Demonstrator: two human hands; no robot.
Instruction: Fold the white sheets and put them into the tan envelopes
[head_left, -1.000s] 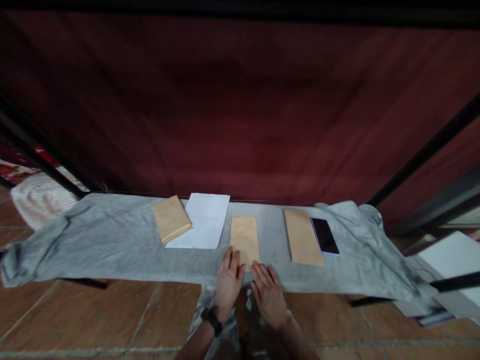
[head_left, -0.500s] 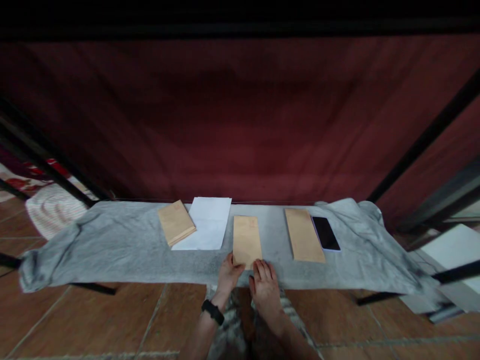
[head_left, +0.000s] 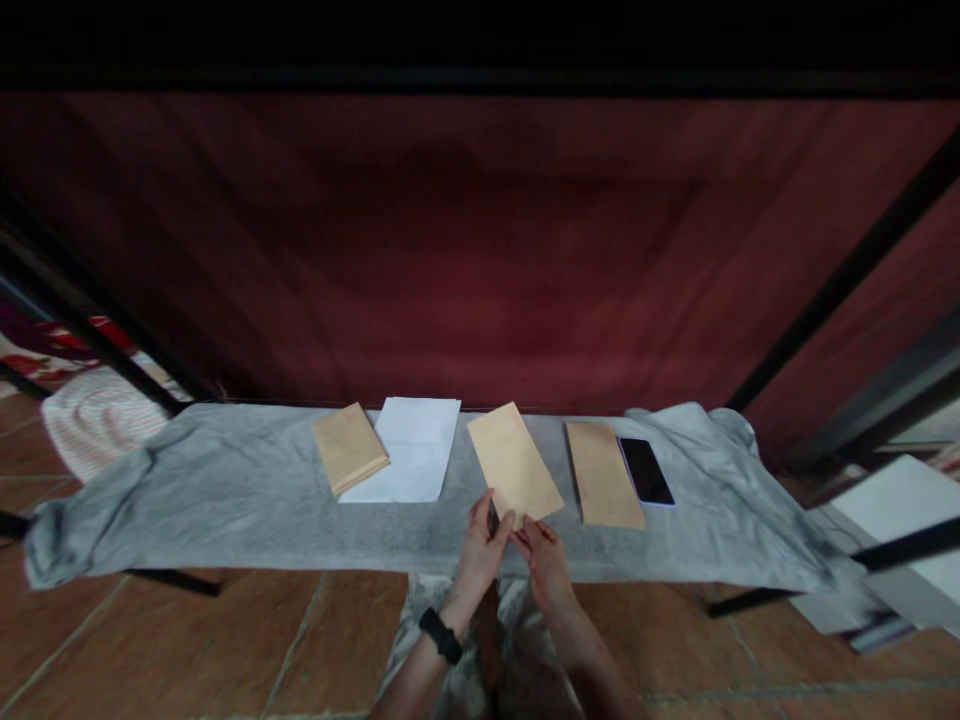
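Observation:
A brown paper envelope (head_left: 514,462) is tilted over the middle of the grey cloth, its far end leaning left. My left hand (head_left: 484,540) pinches the envelope's near left corner between thumb and fingers. At the near edge, my right hand (head_left: 541,552) has its fingers closed on the same envelope, close beside the left thumb. To the left, a small stack of brown envelopes (head_left: 350,448) overlaps white paper sheets (head_left: 416,450). On the right lie more brown envelopes (head_left: 604,475), beside a dark-screened phone (head_left: 646,471).
A wrinkled grey cloth (head_left: 247,500) covers the long narrow bench. Behind it rises a dark red panel (head_left: 480,250) with black metal bars at the sides. A white box-like object (head_left: 900,500) stands at the far right, above a tiled floor (head_left: 247,650).
The envelope lay straight with its stamp mark showing; now it is lifted and turned, far end to the left, with a plain face up. Both hands have closed in on its near end.

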